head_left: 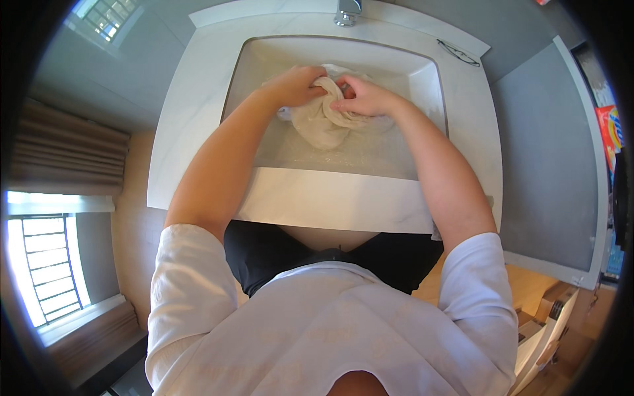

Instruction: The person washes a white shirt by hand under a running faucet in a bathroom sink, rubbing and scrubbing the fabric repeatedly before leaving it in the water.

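Observation:
A wet, cream-coloured cloth [321, 125] lies bunched up in the water of a white rectangular sink [426, 82]. My left hand [300, 84] grips the cloth's upper left part, fingers curled into its folds. On the other side, my right hand [365, 97] pinches a twisted fold between thumb and fingers. Both hands are close together near the middle of the basin. The lower part of the cloth hangs toward me in the water. Whether it is one piece or more I cannot tell.
A chrome faucet [347, 12] stands behind the basin. Eyeglasses [458, 53] rest on the white countertop [191, 125] at the far right. To the right is a grey panel [551, 158], with colourful packages [609, 129] beyond it. A barred window [49, 264] is at the left.

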The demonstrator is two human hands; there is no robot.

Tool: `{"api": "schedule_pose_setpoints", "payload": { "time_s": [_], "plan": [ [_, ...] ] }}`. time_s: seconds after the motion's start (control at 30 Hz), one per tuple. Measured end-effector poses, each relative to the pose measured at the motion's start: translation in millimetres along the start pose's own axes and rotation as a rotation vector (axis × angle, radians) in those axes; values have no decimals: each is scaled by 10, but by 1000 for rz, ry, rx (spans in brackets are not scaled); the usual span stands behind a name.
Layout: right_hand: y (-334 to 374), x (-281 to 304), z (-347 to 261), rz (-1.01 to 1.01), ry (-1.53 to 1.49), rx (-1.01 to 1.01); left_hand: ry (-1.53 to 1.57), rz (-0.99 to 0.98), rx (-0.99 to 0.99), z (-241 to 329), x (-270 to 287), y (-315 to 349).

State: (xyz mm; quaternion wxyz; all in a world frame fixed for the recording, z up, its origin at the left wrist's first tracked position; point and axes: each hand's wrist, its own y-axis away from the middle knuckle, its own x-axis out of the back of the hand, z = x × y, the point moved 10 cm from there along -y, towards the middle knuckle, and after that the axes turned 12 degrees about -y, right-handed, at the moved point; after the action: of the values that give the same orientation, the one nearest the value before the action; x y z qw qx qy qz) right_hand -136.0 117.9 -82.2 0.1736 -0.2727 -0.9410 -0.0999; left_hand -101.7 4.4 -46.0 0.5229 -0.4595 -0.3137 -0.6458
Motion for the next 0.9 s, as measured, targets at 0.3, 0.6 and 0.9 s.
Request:
{"api": "schedule_pose_setpoints", "payload": {
  "time_s": [0.3, 0.6, 0.9],
  "plan": [
    [-102, 158, 112, -45, 329, -133, -110, -401, 251, -316, -273, 98],
    [51, 638, 125, 249, -207, -291, 51, -328, 190, -465, -97, 199],
    [206, 506, 124, 167, -427, -413, 836, 48, 363, -348, 387, 253]
  ]
}}
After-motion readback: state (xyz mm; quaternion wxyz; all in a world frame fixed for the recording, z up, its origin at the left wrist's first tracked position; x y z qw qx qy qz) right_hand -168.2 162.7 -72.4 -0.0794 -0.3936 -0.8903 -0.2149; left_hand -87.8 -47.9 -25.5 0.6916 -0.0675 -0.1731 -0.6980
